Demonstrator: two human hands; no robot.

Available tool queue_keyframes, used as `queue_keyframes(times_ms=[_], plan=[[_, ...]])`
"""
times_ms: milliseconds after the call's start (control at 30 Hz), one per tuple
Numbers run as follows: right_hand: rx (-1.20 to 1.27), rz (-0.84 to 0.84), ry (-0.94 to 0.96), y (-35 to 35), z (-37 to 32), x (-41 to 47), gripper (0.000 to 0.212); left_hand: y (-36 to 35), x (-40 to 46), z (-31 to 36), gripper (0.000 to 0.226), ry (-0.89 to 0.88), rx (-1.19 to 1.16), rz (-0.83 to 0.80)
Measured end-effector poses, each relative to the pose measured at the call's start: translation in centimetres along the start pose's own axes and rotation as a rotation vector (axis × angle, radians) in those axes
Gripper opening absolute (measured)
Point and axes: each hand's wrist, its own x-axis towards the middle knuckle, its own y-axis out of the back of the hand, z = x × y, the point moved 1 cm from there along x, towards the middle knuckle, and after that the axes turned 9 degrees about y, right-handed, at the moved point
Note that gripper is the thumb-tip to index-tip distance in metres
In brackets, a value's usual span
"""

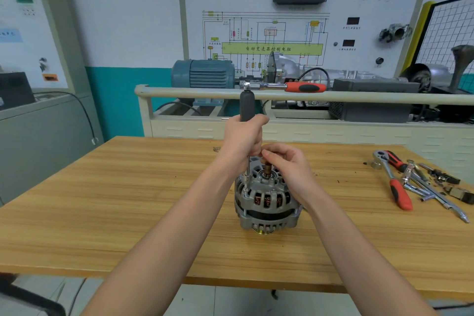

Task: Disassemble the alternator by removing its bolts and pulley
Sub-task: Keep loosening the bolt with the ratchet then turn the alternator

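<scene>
At the centre of the frame the alternator stands on the wooden counter, shaft axis vertical, pulley down. The left hand grips an upright grey-handled driver with a red ratchet on top. The right hand pinches the shaft end. A panel reads "自动变速器控制电脑".

1. We see a wooden table.
2. We find the alternator standing mid-table, pulley end down.
3. At our right lie a ratchet and loose tools.
</scene>
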Motion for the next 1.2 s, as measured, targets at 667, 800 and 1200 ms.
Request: queue_keyframes(times_ms=[667, 800, 1200], plan=[[0.87, 0.053, 0.244, 1.1, -8.1, 2.8, 0.057, 1.0, -0.4, -0.4, 0.06, -0.012, 0.026, -0.272], [0.89, 0.185, 0.317, 0.7, -11.4, 2.8, 0.037, 1.5, 0.0, -0.5, 0.059, 0.009, -0.023, -0.289], [0.616, 0.258, 0.698, -3.2, -13.3, -0.3, 0.049, 0.8, -0.9, -0.4, 0.06, -0.01, 0.082, -0.176]])
